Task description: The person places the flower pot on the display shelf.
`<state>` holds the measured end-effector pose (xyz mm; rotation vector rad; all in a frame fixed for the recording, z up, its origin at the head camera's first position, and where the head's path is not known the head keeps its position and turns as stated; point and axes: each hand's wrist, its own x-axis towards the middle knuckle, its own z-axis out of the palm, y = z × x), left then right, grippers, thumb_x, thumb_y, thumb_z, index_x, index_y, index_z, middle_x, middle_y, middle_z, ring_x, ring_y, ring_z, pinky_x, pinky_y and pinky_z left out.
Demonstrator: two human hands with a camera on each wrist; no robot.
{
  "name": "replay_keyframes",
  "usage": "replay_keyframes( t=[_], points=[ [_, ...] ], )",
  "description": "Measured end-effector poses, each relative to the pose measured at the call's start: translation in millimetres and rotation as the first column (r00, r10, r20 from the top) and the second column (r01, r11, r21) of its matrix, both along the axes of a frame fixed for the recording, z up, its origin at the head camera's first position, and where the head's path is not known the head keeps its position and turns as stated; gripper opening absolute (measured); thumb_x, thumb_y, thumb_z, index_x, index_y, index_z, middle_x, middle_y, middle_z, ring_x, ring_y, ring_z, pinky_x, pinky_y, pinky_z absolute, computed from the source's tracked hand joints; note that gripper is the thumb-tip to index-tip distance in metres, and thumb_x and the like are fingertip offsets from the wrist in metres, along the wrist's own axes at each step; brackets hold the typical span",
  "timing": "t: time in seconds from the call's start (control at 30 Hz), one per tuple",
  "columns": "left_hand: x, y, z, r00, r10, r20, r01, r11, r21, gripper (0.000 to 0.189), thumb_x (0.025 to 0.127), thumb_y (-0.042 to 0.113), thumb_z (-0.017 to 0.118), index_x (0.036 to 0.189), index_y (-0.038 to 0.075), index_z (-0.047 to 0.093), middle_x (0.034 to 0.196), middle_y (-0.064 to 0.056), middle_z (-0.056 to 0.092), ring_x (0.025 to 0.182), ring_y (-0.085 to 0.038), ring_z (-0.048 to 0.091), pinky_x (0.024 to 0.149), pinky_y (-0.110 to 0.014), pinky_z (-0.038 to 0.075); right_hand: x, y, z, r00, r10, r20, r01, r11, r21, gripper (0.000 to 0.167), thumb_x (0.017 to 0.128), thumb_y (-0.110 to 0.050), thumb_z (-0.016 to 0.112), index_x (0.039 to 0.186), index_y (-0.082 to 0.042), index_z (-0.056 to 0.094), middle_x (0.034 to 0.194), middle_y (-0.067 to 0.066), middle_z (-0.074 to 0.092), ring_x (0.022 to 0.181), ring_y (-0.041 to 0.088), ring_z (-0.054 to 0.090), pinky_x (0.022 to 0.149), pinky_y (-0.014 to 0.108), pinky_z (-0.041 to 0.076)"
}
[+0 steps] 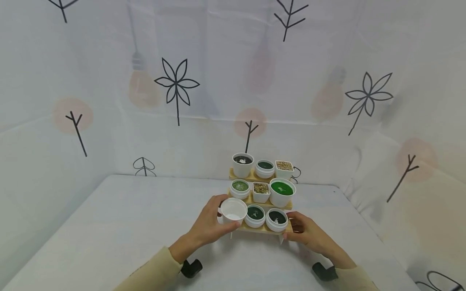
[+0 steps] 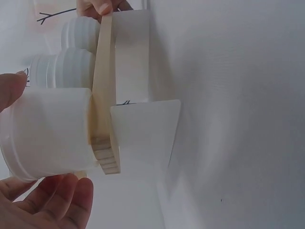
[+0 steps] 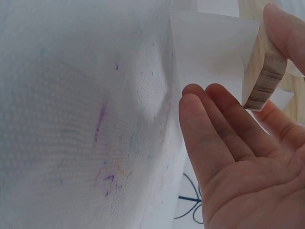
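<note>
My left hand (image 1: 210, 227) grips an empty-looking white cup (image 1: 234, 208) at the left end of the front step of a tiered wooden stand (image 1: 252, 230). In the left wrist view the thumb and fingers lie on opposite sides of the cup (image 2: 47, 133), whose base meets the board (image 2: 104, 86). At the right end of that step, my right hand (image 1: 308, 234) pinches the board's end (image 3: 267, 78) between thumb and forefinger, its other fingers extended below. Beside the cup are two white jars with dark green contents, a middle one (image 1: 255, 216) and a right one (image 1: 276, 220).
Behind, the middle step carries a green-filled jar (image 1: 240, 189), a square pot (image 1: 261, 192) and a bright green cup (image 1: 282, 192). The back step holds a dark-filled cup (image 1: 242, 165), a jar (image 1: 265, 169) and a square pot (image 1: 284, 169). A patterned cloth (image 1: 218, 101) hangs behind the white table (image 1: 153, 214).
</note>
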<state>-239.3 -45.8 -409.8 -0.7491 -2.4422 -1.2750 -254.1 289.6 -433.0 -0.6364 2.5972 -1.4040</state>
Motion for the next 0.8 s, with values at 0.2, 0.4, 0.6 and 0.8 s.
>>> replay_keyframes(
  t=[0.2, 0.4, 0.6, 0.8],
  points=[
    [3.1, -7.6, -1.2, 1.0, 0.012, 0.006, -0.012, 1.0, -0.014, 0.079, 0.074, 0.039, 0.08, 0.134, 0.004, 0.043, 0.121, -0.003, 0.05, 0.104, -0.015, 0.05, 0.08, -0.037, 0.052, 0.2, -3, -1.8, 1.0, -0.014, 0.012, 0.013, 1.0, 0.009, 0.062, 0.083, -0.023, 0.075, 0.132, 0.001, 0.045, 0.123, 0.017, 0.056, 0.106, 0.027, 0.06, 0.087, 0.034, 0.051],
    [5.0, -18.2, -2.0, 1.0, 0.024, -0.008, -0.024, 0.999, -0.021, 0.079, 0.072, 0.034, 0.082, 0.134, 0.006, 0.043, 0.119, -0.003, 0.05, 0.106, -0.016, 0.05, 0.081, -0.039, 0.052, -0.2, -6, -0.3, 1.0, -0.016, 0.018, 0.016, 1.0, 0.006, 0.063, 0.083, -0.022, 0.075, 0.132, 0.002, 0.045, 0.12, 0.016, 0.058, 0.104, 0.027, 0.06, 0.086, 0.034, 0.051],
    [8.7, -29.0, -4.0, 0.999, 0.045, -0.002, -0.045, 0.998, -0.037, 0.08, 0.072, 0.035, 0.083, 0.136, 0.007, 0.042, 0.122, -0.005, 0.05, 0.109, -0.023, 0.052, 0.081, -0.039, 0.052, 1.5, -8, -0.9, 1.0, -0.015, 0.022, 0.014, 1.0, 0.016, 0.063, 0.082, -0.022, 0.075, 0.132, 0.002, 0.044, 0.117, 0.015, 0.06, 0.103, 0.026, 0.061, 0.083, 0.028, 0.05],
    [14.0, -41.9, -3.8, 0.997, 0.081, 0.01, -0.081, 0.995, -0.053, 0.083, 0.071, 0.04, 0.083, 0.136, 0.008, 0.043, 0.121, -0.003, 0.05, 0.109, -0.023, 0.053, 0.081, -0.036, 0.052, 2.3, -5, -3.6, 1.0, 0.012, -0.026, -0.012, 1.0, 0.018, 0.062, 0.083, -0.021, 0.075, 0.131, 0.003, 0.044, 0.114, 0.016, 0.061, 0.102, 0.027, 0.061, 0.082, 0.025, 0.05]
  ],
)
